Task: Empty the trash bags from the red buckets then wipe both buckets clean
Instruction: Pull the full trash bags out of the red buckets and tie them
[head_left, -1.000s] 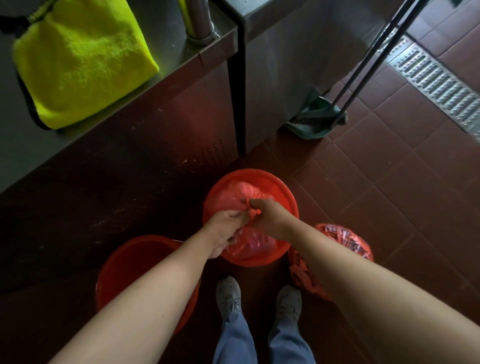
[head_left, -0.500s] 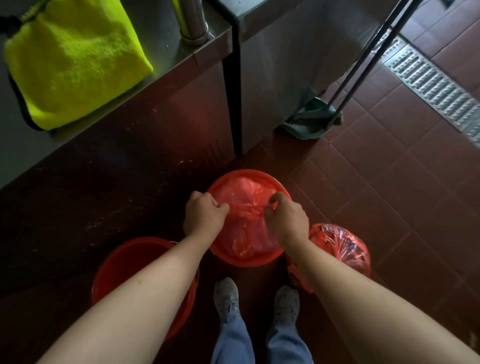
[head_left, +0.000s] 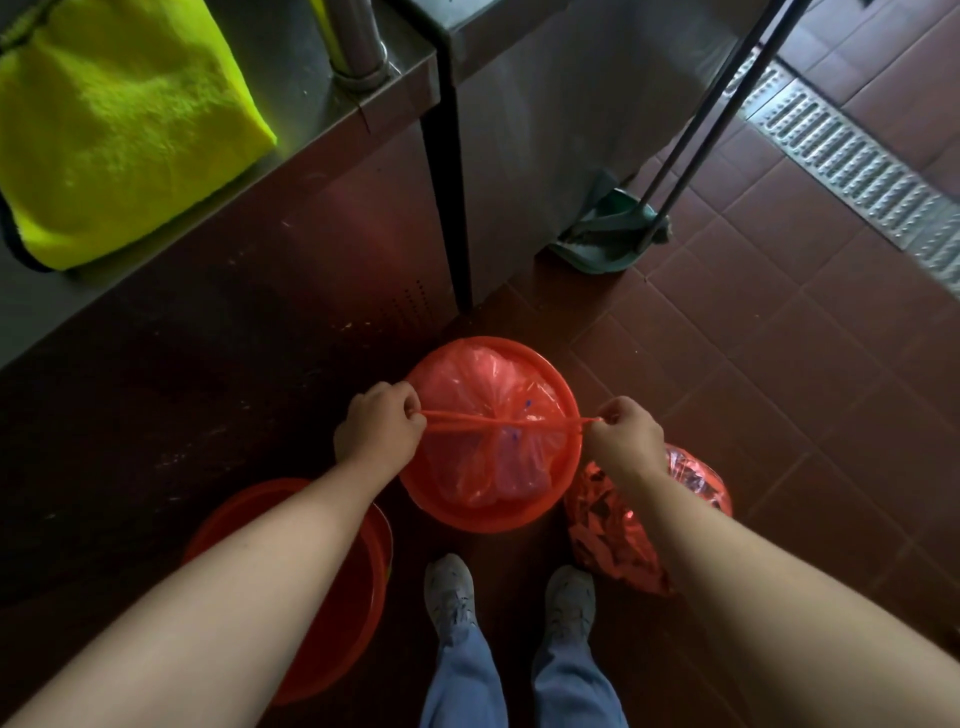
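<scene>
**Red round plastic bucket** (head_left: 353, 623), 7 o'clock, nearest my feet: no bag shows in it, so I judge it emptied and awaiting the wipe. Crumpled, closed red plastic trash bag (head_left: 613, 540), 5 o'clock: on the tiles just beside the second red bucket (head_left: 493, 514), set out of the way. That bucket, centre, holds a thin red bag (head_left: 488, 457). My left hand (head_left: 376, 428) and right hand (head_left: 626, 434) each pinch a twisted bag end, drawn taut towards 9 and 3 o'clock, evidently cinching a knot before lifting. Yellow microfibre cloth (head_left: 114, 130), 10 o'clock: on the steel counter (head_left: 296, 78), ready for wiping.
</scene>
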